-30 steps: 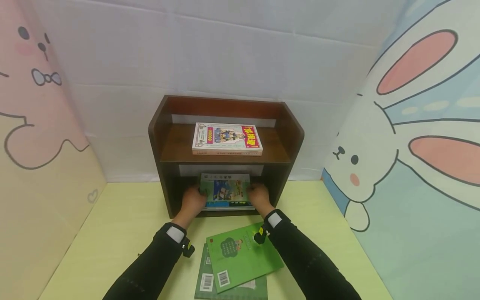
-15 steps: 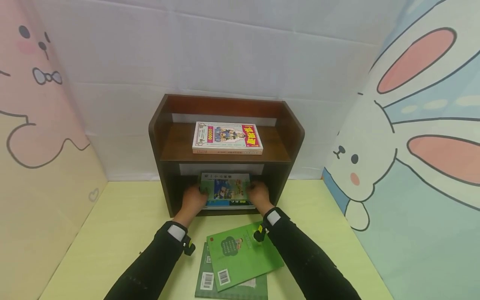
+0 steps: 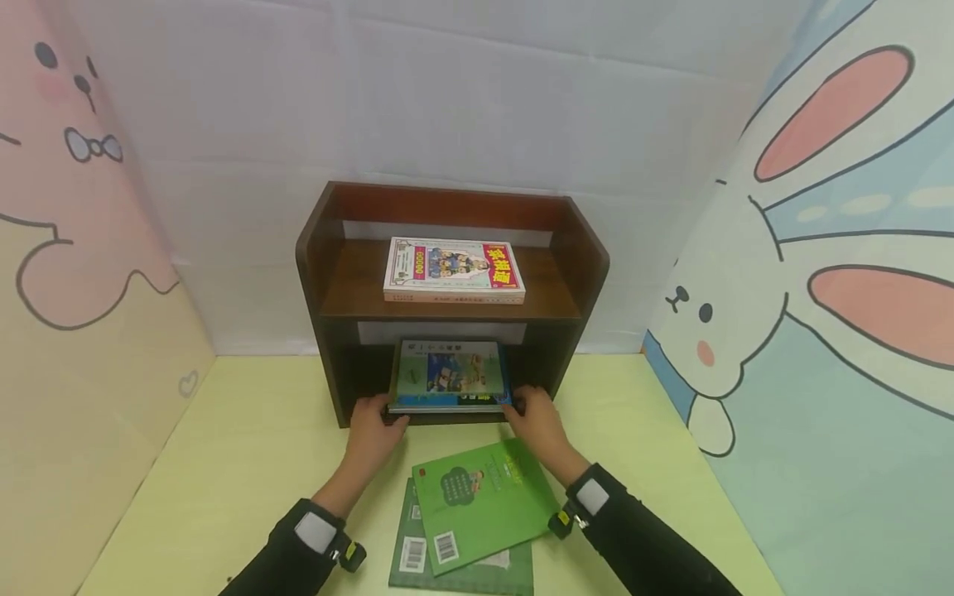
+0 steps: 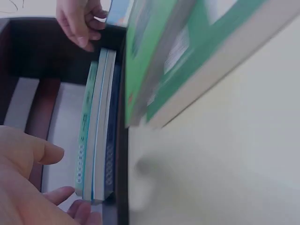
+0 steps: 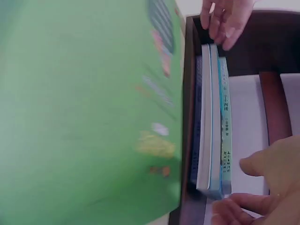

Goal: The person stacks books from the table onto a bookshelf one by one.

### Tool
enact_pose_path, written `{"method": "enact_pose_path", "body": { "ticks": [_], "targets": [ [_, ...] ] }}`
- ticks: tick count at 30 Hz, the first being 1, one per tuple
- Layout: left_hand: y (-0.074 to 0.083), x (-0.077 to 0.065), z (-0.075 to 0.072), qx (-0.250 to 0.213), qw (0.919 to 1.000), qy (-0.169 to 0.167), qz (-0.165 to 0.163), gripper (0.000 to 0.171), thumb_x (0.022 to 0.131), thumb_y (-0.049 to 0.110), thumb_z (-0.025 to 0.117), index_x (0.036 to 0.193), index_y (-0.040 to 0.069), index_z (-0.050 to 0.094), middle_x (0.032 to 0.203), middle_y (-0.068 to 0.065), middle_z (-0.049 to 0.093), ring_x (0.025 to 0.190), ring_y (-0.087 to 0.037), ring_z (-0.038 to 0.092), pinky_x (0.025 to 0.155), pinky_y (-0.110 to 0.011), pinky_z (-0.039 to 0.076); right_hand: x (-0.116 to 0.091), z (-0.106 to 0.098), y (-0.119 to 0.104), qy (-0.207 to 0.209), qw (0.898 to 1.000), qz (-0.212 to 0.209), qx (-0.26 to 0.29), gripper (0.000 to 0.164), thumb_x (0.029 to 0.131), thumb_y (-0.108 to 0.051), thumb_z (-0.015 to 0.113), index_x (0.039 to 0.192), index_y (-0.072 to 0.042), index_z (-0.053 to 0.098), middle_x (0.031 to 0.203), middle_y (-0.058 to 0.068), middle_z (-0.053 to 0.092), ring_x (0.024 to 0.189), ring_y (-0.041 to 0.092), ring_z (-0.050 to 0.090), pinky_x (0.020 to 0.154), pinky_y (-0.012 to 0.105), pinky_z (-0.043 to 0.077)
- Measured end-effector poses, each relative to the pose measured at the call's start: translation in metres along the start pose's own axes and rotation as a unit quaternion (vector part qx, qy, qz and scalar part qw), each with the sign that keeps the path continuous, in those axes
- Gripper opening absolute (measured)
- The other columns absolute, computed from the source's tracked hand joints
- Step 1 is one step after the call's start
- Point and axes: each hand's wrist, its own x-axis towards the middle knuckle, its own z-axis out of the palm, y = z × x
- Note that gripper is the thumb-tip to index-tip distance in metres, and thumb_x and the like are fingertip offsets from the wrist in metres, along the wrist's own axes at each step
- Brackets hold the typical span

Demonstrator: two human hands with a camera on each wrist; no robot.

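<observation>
On the bookcase's lower shelf lies a stack of books, topped by a green picture-cover book [image 3: 462,374]. A blue-covered book [image 3: 440,402] shows beneath it. My left hand [image 3: 369,426] is at the stack's left front corner, thumb apart from the fingers. At the right front corner is my right hand [image 3: 540,424], its fingers close to the book ends. Both wrist views show thumbs raised off the books and fingertips by the stack's ends, with nothing gripped. In the left wrist view the book spines [image 4: 96,126] run side by side.
The dark brown bookcase [image 3: 316,348] stands against a white cloth wall. A thick white and pink book [image 3: 455,271] lies on its upper shelf. In front, a bright green book [image 3: 484,505] overlaps a darker green one [image 3: 406,571] on the yellow table [image 3: 246,463].
Both hands have let go of the green picture-cover book and drawn back toward the shelf's front corners. That book now rests on the stack, its cover more fully in sight.
</observation>
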Motion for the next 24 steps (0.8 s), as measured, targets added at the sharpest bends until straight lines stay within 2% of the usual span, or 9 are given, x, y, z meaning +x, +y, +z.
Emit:
{"method": "enact_pose_path", "body": {
  "ticks": [3,6,8,11,13,15,17,21,24],
  "targets": [
    [-0.003,-0.03,-0.009,-0.032,0.9984,-0.025,-0.038,0.051,0.099,0.01,0.075,0.142,-0.013,0.062,0.138,-0.038,0.053,0.128,-0.052,0.056,0.109,-0.066,0.05,-0.027,-0.012,0.008,-0.019,1.0,0.02,-0.012,0.035,0.103,-0.016,0.076,0.123,0.012,0.069,0.103,0.022,0.067,0.089,0.031,0.065,0.076,0.05,0.058],
    [-0.005,-0.057,-0.019,-0.058,0.9926,-0.06,-0.088,0.049,0.103,0.013,0.073,0.144,-0.011,0.061,0.142,-0.035,0.056,0.129,-0.05,0.061,0.106,-0.062,0.055,-0.05,-0.026,0.018,-0.04,0.996,0.074,-0.012,0.041,0.104,-0.02,0.075,0.127,0.014,0.066,0.106,0.023,0.07,0.09,0.033,0.069,0.076,0.051,0.061],
    [-0.005,-0.072,-0.024,-0.071,0.9859,-0.087,-0.124,0.047,0.105,0.016,0.072,0.142,-0.011,0.062,0.138,-0.031,0.064,0.123,-0.045,0.067,0.1,-0.056,0.061,-0.062,-0.033,0.025,-0.06,0.991,0.117,-0.008,0.044,0.105,-0.022,0.074,0.128,0.014,0.066,0.107,0.023,0.072,0.091,0.032,0.071,0.077,0.05,0.062],
    [-0.002,-0.092,-0.03,-0.086,0.9728,-0.126,-0.174,0.043,0.105,0.02,0.073,0.135,-0.01,0.068,0.121,-0.018,0.076,0.109,-0.033,0.075,0.09,-0.047,0.065,-0.075,-0.043,0.032,-0.095,0.982,0.163,0.014,0.041,0.107,-0.026,0.072,0.12,0.013,0.069,0.101,0.019,0.073,0.084,0.028,0.07,0.07,0.045,0.061],
    [0.001,-0.102,-0.032,-0.097,0.964,-0.148,-0.198,0.039,0.104,0.02,0.074,0.129,-0.01,0.072,0.111,-0.011,0.079,0.1,-0.026,0.077,0.086,-0.044,0.065,-0.082,-0.047,0.034,-0.11,0.975,0.191,0.037,0.038,0.108,-0.028,0.071,0.114,0.01,0.071,0.098,0.016,0.073,0.082,0.026,0.07,0.069,0.042,0.061],
    [0.005,-0.109,-0.034,-0.109,0.9563,-0.171,-0.211,0.037,0.103,0.02,0.074,0.125,-0.011,0.074,0.106,-0.009,0.08,0.098,-0.026,0.078,0.086,-0.044,0.066,-0.087,-0.05,0.037,-0.12,0.967,0.213,0.064,0.037,0.108,-0.028,0.071,0.109,0.009,0.072,0.094,0.013,0.072,0.079,0.024,0.07,0.069,0.041,0.062],
    [0.01,-0.113,-0.035,-0.133,0.9464,-0.199,-0.217,0.04,0.104,0.021,0.072,0.125,-0.014,0.072,0.107,-0.013,0.081,0.101,-0.031,0.079,0.09,-0.046,0.066,-0.089,-0.053,0.038,-0.128,0.96,0.233,0.093,0.038,0.109,-0.027,0.07,0.108,0.011,0.073,0.092,0.013,0.073,0.079,0.025,0.073,0.071,0.041,0.064],
    [0.014,-0.116,-0.036,-0.179,0.9317,-0.244,-0.201,0.048,0.106,0.023,0.069,0.127,-0.021,0.067,0.114,-0.021,0.08,0.113,-0.042,0.077,0.098,-0.051,0.063,-0.092,-0.054,0.039,-0.145,0.95,0.238,0.141,0.036,0.108,-0.024,0.07,0.11,0.012,0.075,0.092,0.014,0.079,0.082,0.029,0.078,0.077,0.044,0.067],
    [0.017,-0.116,-0.035,-0.214,0.9201,-0.268,-0.189,0.054,0.109,0.024,0.066,0.131,-0.025,0.061,0.122,-0.027,0.077,0.122,-0.046,0.073,0.104,-0.054,0.06,-0.094,-0.052,0.04,-0.161,0.954,0.211,0.143,0.028,0.105,-0.019,0.074,0.106,0.009,0.079,0.091,0.011,0.08,0.081,0.026,0.077,0.075,0.042,0.066]
  ]
}}
